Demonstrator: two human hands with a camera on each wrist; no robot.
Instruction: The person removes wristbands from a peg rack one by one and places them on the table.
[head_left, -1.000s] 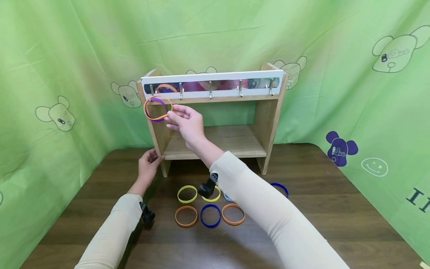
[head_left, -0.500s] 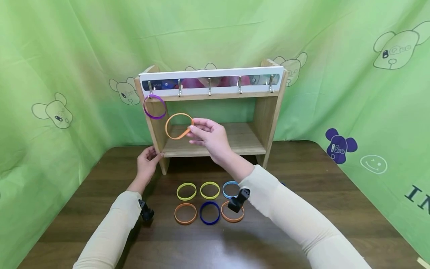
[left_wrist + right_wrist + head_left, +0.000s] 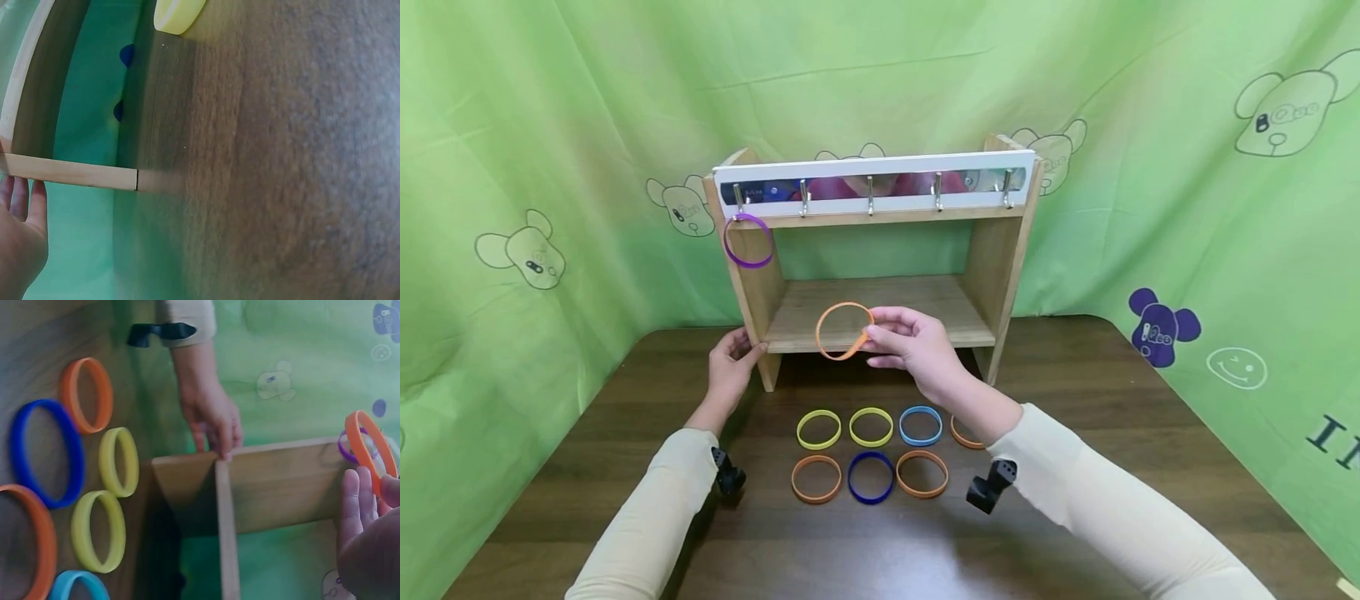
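Observation:
An orange silicone wristband (image 3: pixel 846 332) is pinched between the thumb and fingers of my right hand (image 3: pixel 920 343), held up in front of the wooden shelf's lower board (image 3: pixel 887 310). At the shelf's left side panel (image 3: pixel 758 287), my left hand (image 3: pixel 730 368) grips the front edge low down, thumb in front and fingers along the outer face. The left wrist view shows those fingers (image 3: pixel 39 203) against the wood. A purple wristband (image 3: pixel 748 241) hangs from the leftmost metal hook (image 3: pixel 738 198) on the shelf's white top rail (image 3: pixel 876 163).
On the table (image 3: pixel 865 554) lie two yellow wristbands (image 3: pixel 818 429), a light blue one (image 3: pixel 921 426), a dark blue one (image 3: pixel 871 478) and several orange ones (image 3: pixel 922 474). One orange band (image 3: pixel 964 437) is partly behind my right forearm. A green curtain (image 3: pixel 587 108) surrounds the table.
My right hand, still pinching the orange wristband, has moved right and down, away from the leftmost hook where the purple band hangs. The left hand stays at the side panel.

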